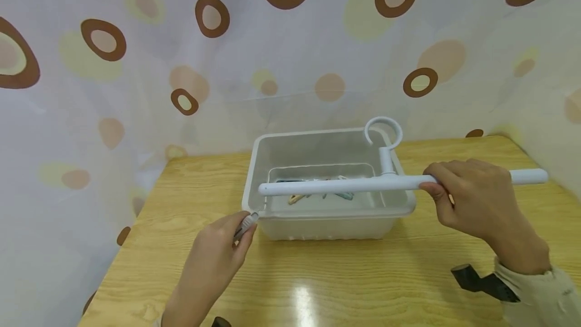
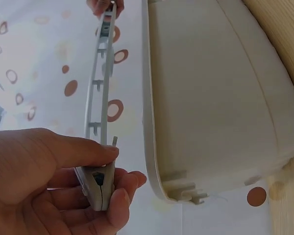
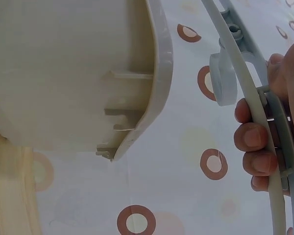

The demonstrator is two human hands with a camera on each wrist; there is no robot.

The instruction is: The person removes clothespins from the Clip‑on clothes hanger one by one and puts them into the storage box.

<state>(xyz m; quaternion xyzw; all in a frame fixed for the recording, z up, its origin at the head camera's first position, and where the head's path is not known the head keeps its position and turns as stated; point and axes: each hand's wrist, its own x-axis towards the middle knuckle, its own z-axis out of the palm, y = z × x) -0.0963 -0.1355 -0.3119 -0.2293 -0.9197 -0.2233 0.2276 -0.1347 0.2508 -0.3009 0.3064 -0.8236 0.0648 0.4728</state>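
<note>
My right hand [image 1: 474, 201] grips a white plastic hanger [image 1: 345, 185] along the right part of its long bar. The bar lies level above the bin, and its round hook [image 1: 399, 130] points up and away. From below, the right wrist view shows the hollow underside of the hanger [image 3: 279, 132], with fingers wrapped round it. My left hand [image 1: 211, 251] pinches a small grey clothespin [image 2: 99, 188] between thumb and fingers, near the bin's front left corner. In the head view, that clothespin is apart from the hanger's left end.
A translucent white plastic bin [image 1: 327, 227] stands on the wooden table [image 1: 199, 185]. Several clothespins lie on its floor, among them a beige one [image 1: 297, 199] and a teal one [image 1: 346, 195], partly hidden by the hanger. A spotted curtain [image 1: 299, 49] hangs behind.
</note>
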